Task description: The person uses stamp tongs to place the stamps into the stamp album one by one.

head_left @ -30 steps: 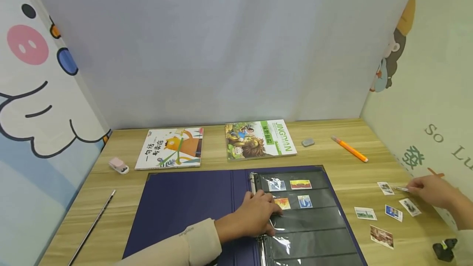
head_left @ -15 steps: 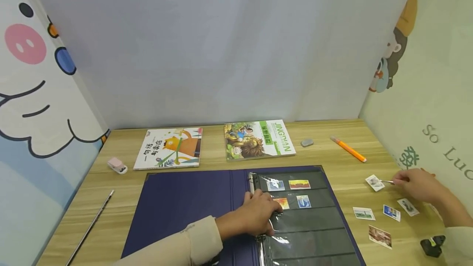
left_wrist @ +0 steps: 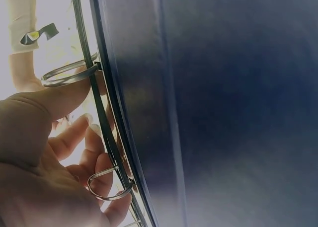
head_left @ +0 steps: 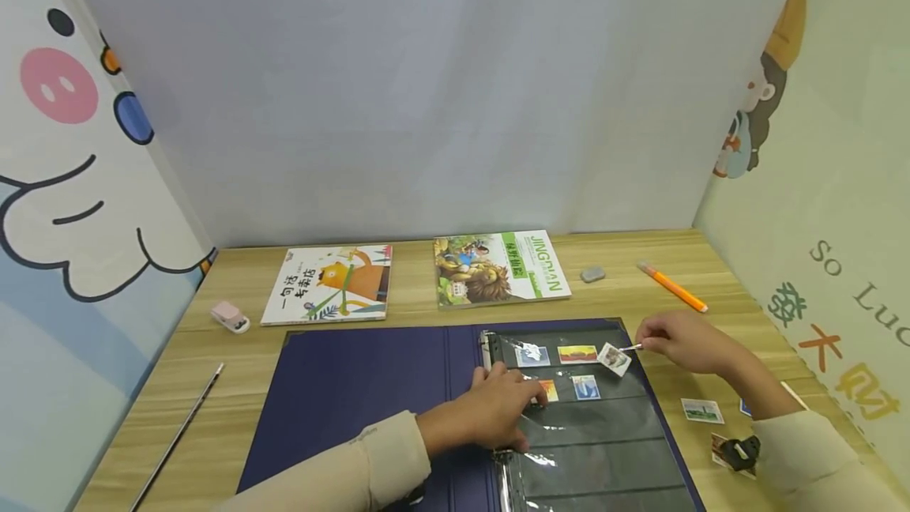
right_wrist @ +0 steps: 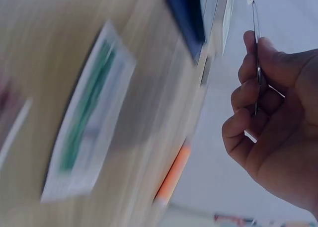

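A stamp album [head_left: 362,393] lies open, its dark pocket page [head_left: 604,423] at the right. Several stamps sit in the top two rows, among them a red-yellow stamp [head_left: 577,355] and a blue stamp [head_left: 586,388]. My left hand [head_left: 490,411] rests on the page beside the metal rings [left_wrist: 69,74], its fingers bent, partly covering an orange stamp [head_left: 548,391]. My right hand [head_left: 686,342] pinches metal tweezers [right_wrist: 258,63] between thumb and fingers. At their tips a tilted stamp [head_left: 614,359] hangs over the upper right of the page.
Loose stamps lie right of the album, including a green-and-white stamp [head_left: 702,411]; the right sleeve partly hides others. Behind are two picture books [head_left: 327,284], a grey eraser [head_left: 592,274] and an orange marker [head_left: 672,286]. A pencil [head_left: 178,434] and small pink stapler [head_left: 230,316] lie left.
My right hand has lifted a stamp from the table at the right with the tweezers and carried it left over the album page. My left hand has stayed nearly in place.
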Demonstrator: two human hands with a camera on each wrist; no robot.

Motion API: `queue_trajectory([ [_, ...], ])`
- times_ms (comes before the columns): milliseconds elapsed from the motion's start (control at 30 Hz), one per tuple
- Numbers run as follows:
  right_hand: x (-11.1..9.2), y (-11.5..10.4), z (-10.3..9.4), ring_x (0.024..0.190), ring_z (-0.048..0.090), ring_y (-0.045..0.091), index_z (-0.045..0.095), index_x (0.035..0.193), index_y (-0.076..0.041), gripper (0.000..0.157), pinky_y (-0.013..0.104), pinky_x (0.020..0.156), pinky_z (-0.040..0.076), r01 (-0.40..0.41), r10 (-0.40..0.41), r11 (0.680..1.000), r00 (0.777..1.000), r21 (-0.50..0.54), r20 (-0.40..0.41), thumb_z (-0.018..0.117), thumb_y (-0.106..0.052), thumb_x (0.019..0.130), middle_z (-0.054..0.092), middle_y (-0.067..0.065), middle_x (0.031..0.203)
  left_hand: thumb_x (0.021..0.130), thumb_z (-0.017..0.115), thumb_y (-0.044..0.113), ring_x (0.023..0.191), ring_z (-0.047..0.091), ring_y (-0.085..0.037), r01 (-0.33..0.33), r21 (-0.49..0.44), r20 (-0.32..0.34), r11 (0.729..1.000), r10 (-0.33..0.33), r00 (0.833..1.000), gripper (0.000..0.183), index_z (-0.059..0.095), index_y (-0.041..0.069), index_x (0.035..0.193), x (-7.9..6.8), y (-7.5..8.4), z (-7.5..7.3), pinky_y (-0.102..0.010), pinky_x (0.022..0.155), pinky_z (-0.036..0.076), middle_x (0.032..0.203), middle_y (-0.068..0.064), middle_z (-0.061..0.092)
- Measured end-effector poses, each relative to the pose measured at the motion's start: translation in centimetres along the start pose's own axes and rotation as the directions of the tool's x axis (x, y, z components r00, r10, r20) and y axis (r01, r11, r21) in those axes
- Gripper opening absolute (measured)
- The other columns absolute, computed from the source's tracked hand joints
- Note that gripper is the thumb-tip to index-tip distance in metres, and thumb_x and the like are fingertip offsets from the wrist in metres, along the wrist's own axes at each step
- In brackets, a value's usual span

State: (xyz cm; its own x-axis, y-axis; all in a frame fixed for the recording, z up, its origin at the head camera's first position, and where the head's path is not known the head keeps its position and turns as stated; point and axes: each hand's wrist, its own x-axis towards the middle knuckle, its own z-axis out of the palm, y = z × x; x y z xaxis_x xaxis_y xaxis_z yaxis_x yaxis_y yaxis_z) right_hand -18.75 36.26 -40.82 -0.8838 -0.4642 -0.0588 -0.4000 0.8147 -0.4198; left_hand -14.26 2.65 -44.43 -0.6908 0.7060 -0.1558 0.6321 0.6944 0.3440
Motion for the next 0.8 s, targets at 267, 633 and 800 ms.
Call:
queue_trajectory([
  [267,3.2,-4.2,2.7,0.07,0.048,-0.003,0.067,0.081,-0.017,0.012,0.021,0.065,0.043,0.173,-0.172,0.985,0.977,0.005,0.124,0.062,-0.009,0.089,0.062,-0.012,0.078,0.067,0.085,0.038,0.09,0.037,-0.011,0.001,0.008,-0.003,1.0,-0.001,1.0,0.057,0.056,0.033,0.116,-0.1,0.1,-0.1,-0.031,0.076,0.026,0.105,0.009,0.057],
  [633,4.3,-9.1,5.4,0.064,0.045,-0.003,0.065,0.073,-0.019,0.017,0.018,0.061,0.041,0.268,-0.254,0.963,0.941,-0.036,0.226,0.067,-0.005,0.083,0.055,-0.013,0.07,0.067,0.085,0.04,0.091,0.037,-0.011,0.012,0.018,0.017,1.0,-0.012,1.0,0.058,0.054,0.035,0.115,0.0,0.3,-0.3,-0.031,0.076,0.026,0.108,0.009,0.056],
  [800,4.6,-9.7,6.3,0.064,0.046,-0.003,0.065,0.072,-0.02,0.017,0.018,0.062,0.042,0.287,-0.263,0.955,0.934,-0.07,0.241,0.069,-0.007,0.081,0.056,-0.014,0.069,0.066,0.085,0.039,0.09,0.037,-0.011,0.013,0.012,0.013,1.0,-0.014,1.0,0.059,0.054,0.035,0.116,0.0,0.3,-0.2,-0.03,0.074,0.025,0.107,0.009,0.055],
])
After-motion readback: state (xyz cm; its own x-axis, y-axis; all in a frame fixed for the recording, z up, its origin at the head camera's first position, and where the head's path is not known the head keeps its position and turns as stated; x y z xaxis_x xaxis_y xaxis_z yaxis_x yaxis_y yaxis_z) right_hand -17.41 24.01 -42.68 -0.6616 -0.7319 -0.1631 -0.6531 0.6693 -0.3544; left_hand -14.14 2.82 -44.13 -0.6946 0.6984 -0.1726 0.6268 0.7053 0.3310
